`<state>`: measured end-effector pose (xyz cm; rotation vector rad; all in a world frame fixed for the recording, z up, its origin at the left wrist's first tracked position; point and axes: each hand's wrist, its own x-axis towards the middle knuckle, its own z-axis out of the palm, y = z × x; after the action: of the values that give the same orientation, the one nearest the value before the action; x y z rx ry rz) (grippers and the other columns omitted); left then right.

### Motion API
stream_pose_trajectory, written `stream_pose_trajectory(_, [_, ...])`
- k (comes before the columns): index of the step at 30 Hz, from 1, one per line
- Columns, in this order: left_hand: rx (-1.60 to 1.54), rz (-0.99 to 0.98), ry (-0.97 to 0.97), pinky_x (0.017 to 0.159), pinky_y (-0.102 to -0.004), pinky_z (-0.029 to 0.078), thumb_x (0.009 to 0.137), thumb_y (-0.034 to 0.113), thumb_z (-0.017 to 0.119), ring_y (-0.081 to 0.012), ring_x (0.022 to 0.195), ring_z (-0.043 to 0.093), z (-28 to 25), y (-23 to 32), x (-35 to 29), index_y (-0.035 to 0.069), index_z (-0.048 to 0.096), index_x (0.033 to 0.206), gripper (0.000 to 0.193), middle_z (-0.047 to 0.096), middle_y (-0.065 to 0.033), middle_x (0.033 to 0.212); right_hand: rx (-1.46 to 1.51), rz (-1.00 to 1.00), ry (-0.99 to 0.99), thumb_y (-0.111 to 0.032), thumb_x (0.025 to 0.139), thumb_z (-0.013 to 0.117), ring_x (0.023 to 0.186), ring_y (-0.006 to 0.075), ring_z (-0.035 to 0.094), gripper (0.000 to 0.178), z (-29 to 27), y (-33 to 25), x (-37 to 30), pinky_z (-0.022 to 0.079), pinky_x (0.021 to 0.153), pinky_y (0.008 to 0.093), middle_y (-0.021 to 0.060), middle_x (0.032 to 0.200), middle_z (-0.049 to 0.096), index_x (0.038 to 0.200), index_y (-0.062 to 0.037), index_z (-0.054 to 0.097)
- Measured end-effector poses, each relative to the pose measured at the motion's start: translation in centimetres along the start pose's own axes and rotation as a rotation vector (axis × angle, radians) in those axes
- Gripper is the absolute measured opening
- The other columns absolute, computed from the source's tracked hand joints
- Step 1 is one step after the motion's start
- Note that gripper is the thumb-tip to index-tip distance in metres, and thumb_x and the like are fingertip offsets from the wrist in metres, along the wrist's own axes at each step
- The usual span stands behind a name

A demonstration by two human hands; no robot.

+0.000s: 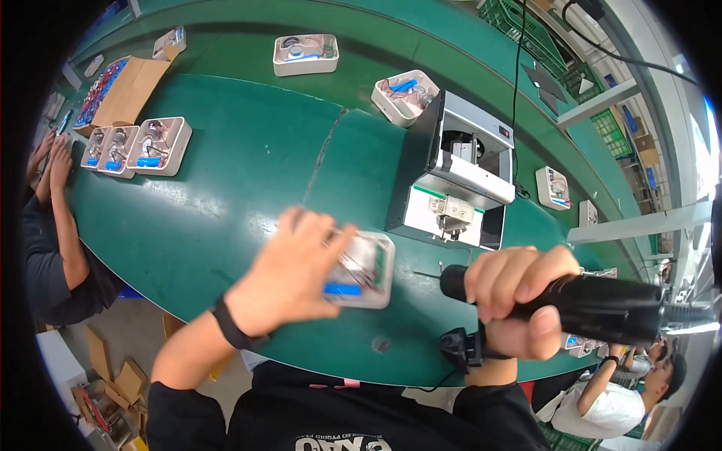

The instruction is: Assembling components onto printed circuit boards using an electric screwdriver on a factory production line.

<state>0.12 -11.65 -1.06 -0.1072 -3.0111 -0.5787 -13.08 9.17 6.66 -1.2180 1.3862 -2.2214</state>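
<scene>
The left hand (pixel 284 272) is held half open at the centre of the frame, its curved fingers laid over the left side of a white plastic housing (pixel 389 272); whether it is gripped cannot be told through the blur. At right of centre, a black cylindrical power screwdriver (pixel 605 307) is tightly enclosed by the right hand (pixel 519 289), its thin bit pointed left. A blue cylinder (pixel 342 289) is contained in the round-cornered housing. The glossy green tabletop (pixel 233 143) is crossed by a jagged dark line; a boxy machine (pixel 477 167) is set at upper right.
</scene>
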Motion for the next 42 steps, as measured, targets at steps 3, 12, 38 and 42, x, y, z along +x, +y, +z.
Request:
stream_pose_trajectory(3, [-0.098,0.014,-0.008,0.112,-0.0522,0.031,0.056,0.035,0.084,-0.0300,0.118,0.053,1.7,1.5,-0.1,0.000,0.051,0.135,0.092,0.056,-0.0148,0.122,-0.039,0.010,-0.011,-0.026,0.089,0.068,0.049,0.0161,0.049,0.030,0.5,1.5,-0.7,0.043,0.050,0.0341,0.0036,0.059,0.050,0.084,-0.0065,0.046])
stream_pose_trajectory(12, [-0.100,0.023,0.047,0.107,-0.0518,0.035,0.055,0.031,0.084,-0.0273,0.112,0.055,2.4,2.2,0.5,-0.002,0.052,0.133,0.090,0.057,-0.0124,0.120,0.010,0.119,0.042,-0.004,0.077,0.072,0.054,0.0165,0.056,0.022,-0.8,5.8,-1.7,0.050,0.056,0.0316,0.0056,0.063,0.057,0.083,-0.0026,0.052])
stream_pose_trajectory(38, [-0.003,-0.390,0.242,0.074,-0.0372,0.043,0.059,0.052,0.086,-0.0244,0.090,0.054,5.1,7.0,1.3,-0.007,0.051,0.136,0.103,0.056,-0.0098,0.099,-0.227,-0.166,0.068,-0.025,0.094,0.057,0.046,0.0158,0.043,0.025,-2.5,2.7,3.0,0.041,0.049,0.0338,0.0055,0.058,0.047,0.085,-0.0055,0.044])
stream_pose_trajectory(42, [0.029,-0.426,0.224,0.072,-0.0363,0.043,0.059,0.050,0.087,-0.0237,0.089,0.053,5.0,7.1,1.3,-0.007,0.050,0.136,0.102,0.054,-0.0094,0.098,-0.227,-0.073,0.071,-0.026,0.094,0.058,0.046,0.0158,0.043,0.026,-2.5,2.2,2.5,0.041,0.049,0.0338,0.0052,0.058,0.047,0.084,-0.0056,0.045])
